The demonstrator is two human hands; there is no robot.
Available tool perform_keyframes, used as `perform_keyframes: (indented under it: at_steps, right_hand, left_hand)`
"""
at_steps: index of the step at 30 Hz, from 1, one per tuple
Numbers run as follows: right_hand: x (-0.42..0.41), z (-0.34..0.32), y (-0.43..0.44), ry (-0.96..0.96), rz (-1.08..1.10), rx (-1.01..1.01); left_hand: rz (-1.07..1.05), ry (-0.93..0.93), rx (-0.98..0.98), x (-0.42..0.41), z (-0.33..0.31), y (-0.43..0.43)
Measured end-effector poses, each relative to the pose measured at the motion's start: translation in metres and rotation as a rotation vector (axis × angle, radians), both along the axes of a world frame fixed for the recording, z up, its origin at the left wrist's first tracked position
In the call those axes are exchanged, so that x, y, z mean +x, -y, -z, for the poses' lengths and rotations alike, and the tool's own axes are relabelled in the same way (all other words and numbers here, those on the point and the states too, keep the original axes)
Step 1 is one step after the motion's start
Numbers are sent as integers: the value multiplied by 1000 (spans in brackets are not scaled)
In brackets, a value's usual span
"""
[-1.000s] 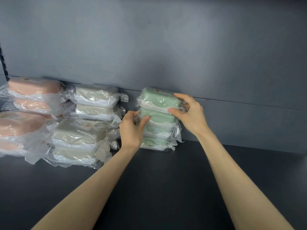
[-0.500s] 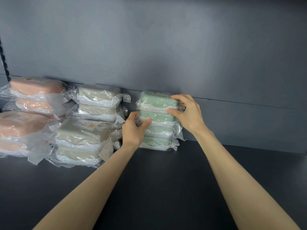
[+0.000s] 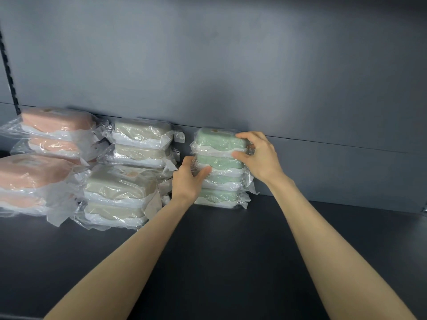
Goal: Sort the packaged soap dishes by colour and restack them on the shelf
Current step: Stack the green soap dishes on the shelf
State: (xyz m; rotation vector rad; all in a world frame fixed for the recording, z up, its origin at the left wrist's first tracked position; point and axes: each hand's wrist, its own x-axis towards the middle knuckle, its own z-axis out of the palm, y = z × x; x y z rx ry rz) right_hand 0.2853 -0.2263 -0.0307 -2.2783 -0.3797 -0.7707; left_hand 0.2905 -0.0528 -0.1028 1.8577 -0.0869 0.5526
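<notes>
Hands (image 3: 188, 179) gripping green stack (image 3: 219, 167), either side

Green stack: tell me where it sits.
Head view, centre: the green stack stands by the back wall, right of the beige stacks, with the left hand and right hand gripping its sides.

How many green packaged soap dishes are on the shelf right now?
4, in one stack held by the left hand and right hand: top green dish, second green dish, third green dish, bottom green dish on the shelf. More could be hidden behind it.
</notes>
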Motion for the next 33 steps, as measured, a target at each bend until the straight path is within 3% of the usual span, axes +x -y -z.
perform_keyframes:
  at_steps: [9,24,33]
  right_hand:
    - [-5,-7,-1,-44,19,5]
    - [-18,-15,4,-97,74,-101]
    - [-66,-38,14,-45,90,-159]
  left_hand:
    - [41,-86,40,-7,-16,-4]
    - [42,-72,147,-25,-28,-9]
    - [6,58,485,-78,-62,-15]
